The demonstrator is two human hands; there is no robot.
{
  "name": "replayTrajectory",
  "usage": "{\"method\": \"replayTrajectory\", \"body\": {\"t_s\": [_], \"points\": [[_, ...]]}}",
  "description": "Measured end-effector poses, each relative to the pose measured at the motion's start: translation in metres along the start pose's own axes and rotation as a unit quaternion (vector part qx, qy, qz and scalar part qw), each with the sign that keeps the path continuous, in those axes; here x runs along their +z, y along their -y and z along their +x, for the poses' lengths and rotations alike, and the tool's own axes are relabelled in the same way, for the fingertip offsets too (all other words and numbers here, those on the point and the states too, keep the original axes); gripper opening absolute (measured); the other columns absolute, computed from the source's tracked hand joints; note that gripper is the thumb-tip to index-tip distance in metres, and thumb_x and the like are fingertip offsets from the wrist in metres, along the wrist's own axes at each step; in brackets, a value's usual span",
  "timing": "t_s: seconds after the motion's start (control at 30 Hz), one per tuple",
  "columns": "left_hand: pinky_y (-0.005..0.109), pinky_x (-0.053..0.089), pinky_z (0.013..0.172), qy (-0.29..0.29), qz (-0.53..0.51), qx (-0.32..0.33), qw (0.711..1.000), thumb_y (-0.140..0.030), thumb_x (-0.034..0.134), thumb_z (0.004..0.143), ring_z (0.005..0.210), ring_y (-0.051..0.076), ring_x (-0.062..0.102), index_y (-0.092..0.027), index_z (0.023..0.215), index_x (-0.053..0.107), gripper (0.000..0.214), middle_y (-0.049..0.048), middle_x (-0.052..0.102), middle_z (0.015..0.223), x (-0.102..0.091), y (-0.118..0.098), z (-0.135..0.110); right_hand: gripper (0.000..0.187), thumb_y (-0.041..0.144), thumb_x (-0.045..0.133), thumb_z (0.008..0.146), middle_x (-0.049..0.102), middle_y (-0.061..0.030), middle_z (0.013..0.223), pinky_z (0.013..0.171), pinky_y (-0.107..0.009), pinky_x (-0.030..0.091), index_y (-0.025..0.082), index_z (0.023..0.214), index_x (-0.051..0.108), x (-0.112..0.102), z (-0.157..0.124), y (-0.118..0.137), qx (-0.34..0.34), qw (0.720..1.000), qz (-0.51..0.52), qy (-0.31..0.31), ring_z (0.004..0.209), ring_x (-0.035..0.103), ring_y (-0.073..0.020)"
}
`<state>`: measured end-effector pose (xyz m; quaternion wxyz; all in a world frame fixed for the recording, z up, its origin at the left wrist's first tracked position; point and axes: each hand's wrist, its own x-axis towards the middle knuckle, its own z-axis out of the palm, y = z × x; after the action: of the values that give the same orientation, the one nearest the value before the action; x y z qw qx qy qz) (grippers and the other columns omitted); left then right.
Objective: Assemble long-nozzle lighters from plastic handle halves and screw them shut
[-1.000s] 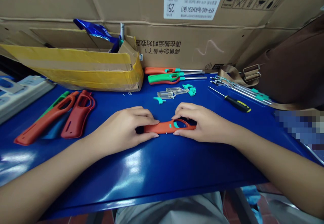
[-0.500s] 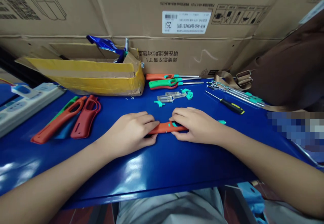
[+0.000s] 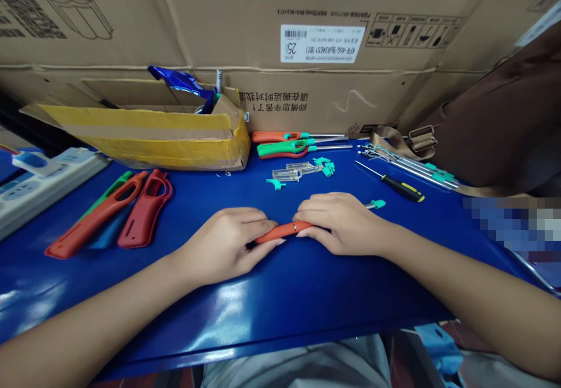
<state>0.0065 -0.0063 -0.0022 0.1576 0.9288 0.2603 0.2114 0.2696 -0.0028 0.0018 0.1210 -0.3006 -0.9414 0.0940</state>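
Note:
Between my two hands, low over the blue tabletop, is an orange lighter body of the long utility kind, its narrow edge towards me. My left hand grips its left end between thumb and fingers. My right hand is closed round the right end and hides it. Beyond the right knuckles shows a teal end piece with a short metal tube; whether it joins the lighter I cannot tell. Farther back lie clear plastic pieces and small teal parts.
Several empty lighter shells lie left, beside a white power strip. A yellow-taped carton and lighters with metal barrels stand at the back. A screwdriver, metal tubes and a brown bag are right.
The orange lighter has turned in my hands, so its narrow edge now faces me and the teal parts on it no longer show. The teal end piece is more exposed, its tube now visible.

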Motion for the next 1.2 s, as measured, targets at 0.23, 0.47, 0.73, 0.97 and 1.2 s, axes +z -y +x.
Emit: {"method": "replayTrajectory", "body": {"t_s": [0.23,0.47,0.73,0.97,1.2], "points": [[0.028,0.049,0.067,-0.017,0.016,0.000,1.000,-0.029,0.057,0.101,0.071,0.016,0.063,-0.015,0.104,0.075,0.023,0.0054,0.071,0.081,-0.012,0.005,0.003,0.033,0.043,0.050,0.105,0.074,-0.0061,0.104,0.083,-0.033,0.045,0.018,0.107,0.070,-0.007,-0.001,-0.005,0.042,0.999,-0.005,-0.002,0.093,0.067,-0.0213],[0.028,0.052,0.071,-0.032,0.029,0.007,0.999,-0.029,0.058,0.101,0.074,0.016,0.065,-0.016,0.108,0.074,0.021,0.0058,0.073,0.086,-0.027,0.014,0.002,0.038,0.045,0.050,0.104,0.071,-0.0063,0.079,0.070,-0.033,0.039,0.018,0.088,0.070,-0.027,-0.011,-0.015,0.058,0.996,-0.065,0.010,0.070,0.061,-0.0200],[0.027,0.049,0.063,-0.020,-0.065,-0.077,0.995,-0.035,0.063,0.097,0.070,0.017,0.063,-0.016,0.098,0.077,0.024,0.0059,0.072,0.081,-0.024,0.012,0.005,0.035,0.043,0.045,0.106,0.071,-0.0050,0.084,0.072,-0.033,0.041,0.018,0.093,0.067,-0.026,-0.009,-0.014,0.078,0.994,-0.078,0.015,0.075,0.064,-0.0205],[0.022,0.043,0.044,0.006,-0.509,-0.388,0.768,-0.050,0.065,0.092,0.047,0.010,0.053,-0.015,0.077,0.073,0.039,0.0043,0.068,0.063,-0.009,0.004,0.016,0.053,0.059,0.048,0.101,0.072,-0.0100,0.113,0.076,-0.034,0.049,0.019,0.132,0.061,-0.021,-0.006,-0.009,0.003,0.997,-0.068,-0.044,0.094,0.069,-0.0243],[0.025,0.057,0.067,-0.033,-0.238,-0.160,0.957,-0.043,0.069,0.094,0.075,0.016,0.073,-0.023,0.128,0.069,0.039,0.0023,0.079,0.096,-0.008,-0.004,0.007,0.042,0.042,0.035,0.109,0.071,-0.0089,0.108,0.073,-0.031,0.047,0.015,0.130,0.060,-0.019,-0.007,-0.002,0.004,0.999,-0.024,-0.037,0.092,0.068,-0.0204]]}}
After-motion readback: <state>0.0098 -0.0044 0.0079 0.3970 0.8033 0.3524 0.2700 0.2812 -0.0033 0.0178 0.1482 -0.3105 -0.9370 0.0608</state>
